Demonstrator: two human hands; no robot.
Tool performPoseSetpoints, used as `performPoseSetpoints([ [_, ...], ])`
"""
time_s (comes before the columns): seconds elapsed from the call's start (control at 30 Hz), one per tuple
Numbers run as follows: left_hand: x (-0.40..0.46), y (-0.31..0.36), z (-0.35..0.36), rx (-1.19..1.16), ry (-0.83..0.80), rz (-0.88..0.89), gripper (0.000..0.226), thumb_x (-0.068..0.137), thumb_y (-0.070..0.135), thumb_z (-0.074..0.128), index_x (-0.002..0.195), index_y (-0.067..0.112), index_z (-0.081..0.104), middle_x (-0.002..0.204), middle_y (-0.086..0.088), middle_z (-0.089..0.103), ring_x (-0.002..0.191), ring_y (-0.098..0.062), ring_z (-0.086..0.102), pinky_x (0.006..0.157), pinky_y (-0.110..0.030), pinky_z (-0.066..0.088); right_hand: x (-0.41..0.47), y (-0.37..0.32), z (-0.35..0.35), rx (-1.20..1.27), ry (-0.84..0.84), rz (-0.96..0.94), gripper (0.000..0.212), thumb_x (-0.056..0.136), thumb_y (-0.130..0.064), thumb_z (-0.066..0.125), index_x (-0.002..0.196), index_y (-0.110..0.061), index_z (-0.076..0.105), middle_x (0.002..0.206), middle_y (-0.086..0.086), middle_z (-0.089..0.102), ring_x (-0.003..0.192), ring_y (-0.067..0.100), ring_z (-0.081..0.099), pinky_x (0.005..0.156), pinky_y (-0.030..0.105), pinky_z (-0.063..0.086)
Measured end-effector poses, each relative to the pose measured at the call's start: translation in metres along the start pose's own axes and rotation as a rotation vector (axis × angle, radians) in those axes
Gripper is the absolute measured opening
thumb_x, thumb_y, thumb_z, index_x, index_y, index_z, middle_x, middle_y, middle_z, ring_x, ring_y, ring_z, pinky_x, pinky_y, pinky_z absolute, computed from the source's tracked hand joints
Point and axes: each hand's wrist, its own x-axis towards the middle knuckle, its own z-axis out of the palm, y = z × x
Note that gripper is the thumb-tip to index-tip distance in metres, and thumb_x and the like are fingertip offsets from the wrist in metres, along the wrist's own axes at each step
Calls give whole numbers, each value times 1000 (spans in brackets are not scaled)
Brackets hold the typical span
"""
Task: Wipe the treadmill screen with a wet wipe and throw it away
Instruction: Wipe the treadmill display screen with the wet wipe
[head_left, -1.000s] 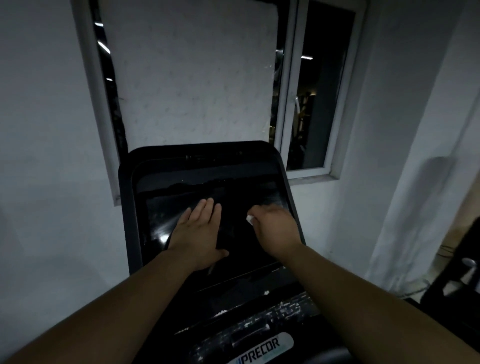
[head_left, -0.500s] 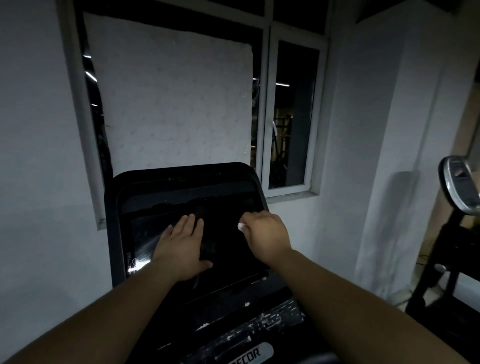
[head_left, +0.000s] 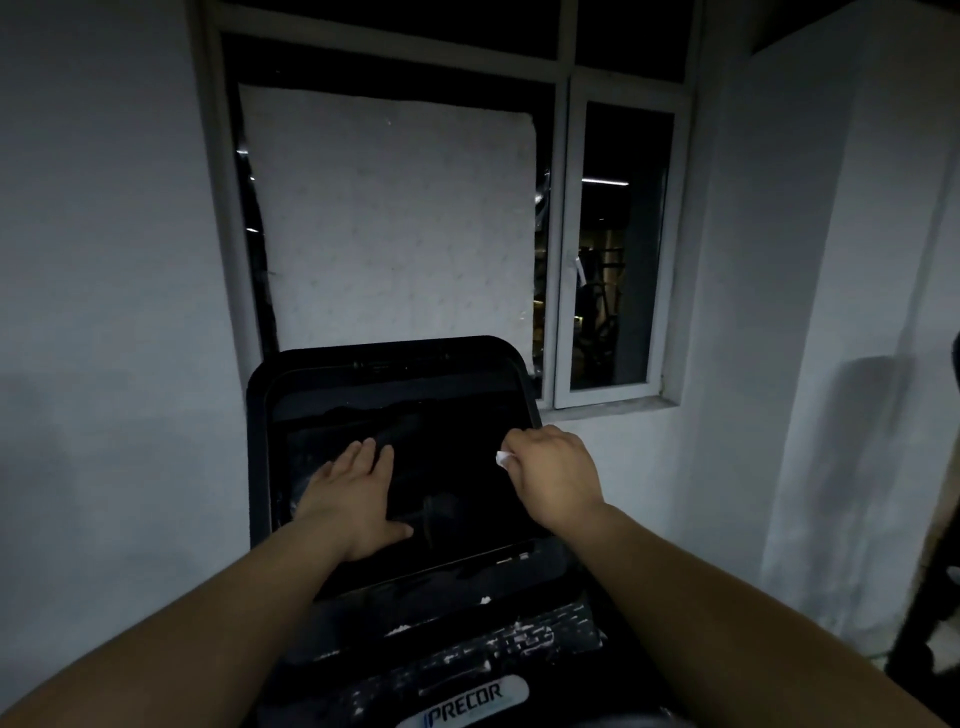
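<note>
Two hands on a dark treadmill screen (head_left: 457, 467).
Left hand (head_left: 353, 499) flat, fingers straight; right hand (head_left: 553, 475) curled round a wet wipe (head_left: 503, 458), mostly hidden, only a white corner showing.

I see my left hand (head_left: 353, 499) lying flat on the treadmill screen (head_left: 457, 467), while my right hand (head_left: 553, 475) grips a wet wipe (head_left: 503, 458) at its right edge.
</note>
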Motion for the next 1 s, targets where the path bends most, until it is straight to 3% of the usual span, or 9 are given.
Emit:
performPoseSetpoints([
  [0.37,-77,67,-4,35,-48,-92,115,87,74,56,162,17,-11,171,-9,-13,157,-25,-9,127,-45,8,-76,39,-41,127,-70,-29,13,90,-26,66,81,-18,63,75,0,65,78,24,58,71,36,46],
  [0.6,-139,96,-12,40,-80,-132,114,86,72,58,162,20,-10,171,-7,-12,157,-24,-10,127,-45,6,-124,31,-73,187,-131,-56,16,96,-30,60,87,-18,62,82,0,65,85,24,57,74,35,42],
  [1.0,-231,117,-31,34,-82,-103,113,88,70,58,162,20,-11,171,-7,-13,158,-24,-10,127,-46,7,-197,11,-142,180,-92,15,15,96,-32,62,88,-19,62,82,-1,66,85,23,57,74,34,41],
])
